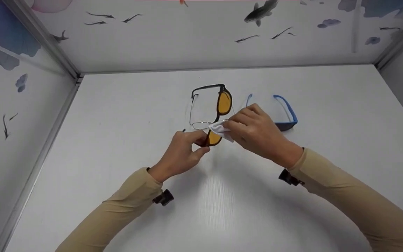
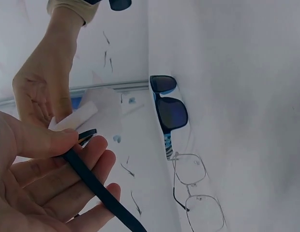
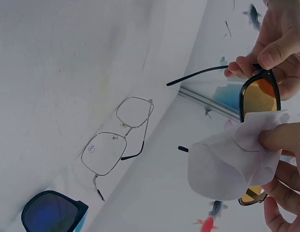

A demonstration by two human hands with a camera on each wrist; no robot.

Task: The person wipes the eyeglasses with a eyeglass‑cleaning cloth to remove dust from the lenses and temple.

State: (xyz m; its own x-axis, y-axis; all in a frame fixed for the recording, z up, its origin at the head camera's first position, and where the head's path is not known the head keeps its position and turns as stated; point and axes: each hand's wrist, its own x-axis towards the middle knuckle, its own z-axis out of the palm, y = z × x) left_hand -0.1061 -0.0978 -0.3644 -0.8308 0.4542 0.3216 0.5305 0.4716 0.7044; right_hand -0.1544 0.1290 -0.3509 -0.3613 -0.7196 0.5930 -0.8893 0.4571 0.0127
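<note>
Stretched in from eight o'clock, the left hand (image 1: 184,150) pinches orange-lensed glasses (image 1: 224,103) extending toward one o'clock; the right hand (image 1: 254,131), from four, pinches white cloth (image 1: 219,129) over them.

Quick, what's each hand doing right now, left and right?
Left hand: holding the orange-lensed glasses at one end.
Right hand: holding a white cloth over them.

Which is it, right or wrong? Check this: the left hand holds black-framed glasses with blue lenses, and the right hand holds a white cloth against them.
Wrong on the lens colour: the head view shows orange lenses, not blue, in the black-framed glasses. The rest stands: the left hand holds them, and the right hand holds the white cloth against them.
</note>
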